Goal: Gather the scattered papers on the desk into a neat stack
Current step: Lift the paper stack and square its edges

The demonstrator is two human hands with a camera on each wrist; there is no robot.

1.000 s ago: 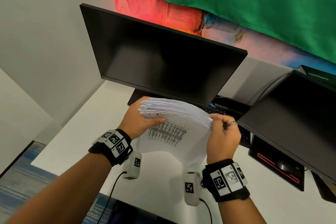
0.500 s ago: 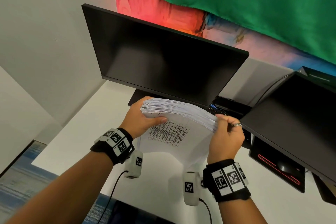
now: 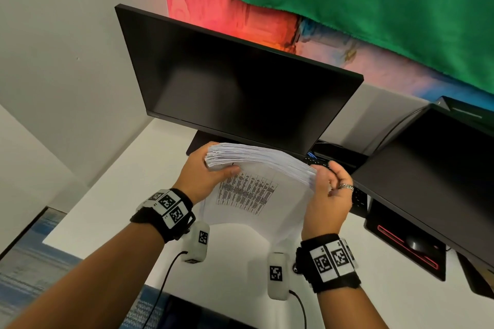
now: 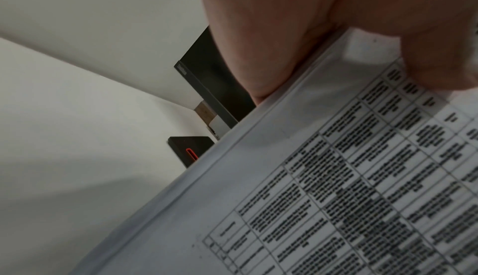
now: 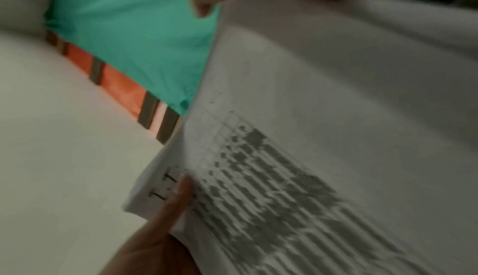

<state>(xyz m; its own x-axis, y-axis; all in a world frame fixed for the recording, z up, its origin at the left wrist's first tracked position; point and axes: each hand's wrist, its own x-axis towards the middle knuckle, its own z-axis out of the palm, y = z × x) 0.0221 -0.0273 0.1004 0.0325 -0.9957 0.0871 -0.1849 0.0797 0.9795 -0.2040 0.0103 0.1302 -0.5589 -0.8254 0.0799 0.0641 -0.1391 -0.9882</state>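
Observation:
A thick paper stack (image 3: 256,195) stands on its lower edge on the white desk (image 3: 120,208), bowed, with a printed table facing me. My left hand (image 3: 205,173) grips its upper left corner, thumb on the front sheet and fingers behind. My right hand (image 3: 328,189) is at the stack's right edge. Its thumb side touches the sheets, and its ringed fingers curl loosely just off them. The left wrist view shows the left hand (image 4: 284,23) on the paper stack (image 4: 310,197). The right wrist view is blurred, with the paper stack (image 5: 310,136) filling it.
A black monitor (image 3: 235,83) stands right behind the stack. A second monitor (image 3: 433,173) overhangs the right side, above a keyboard (image 3: 358,197) and a red-trimmed mouse pad (image 3: 411,246). The desk's left edge drops to blue carpet (image 3: 26,262).
My right hand's fingers have come off the stack's top right corner and the hand has shifted slightly right. The left hand and the stack have barely moved.

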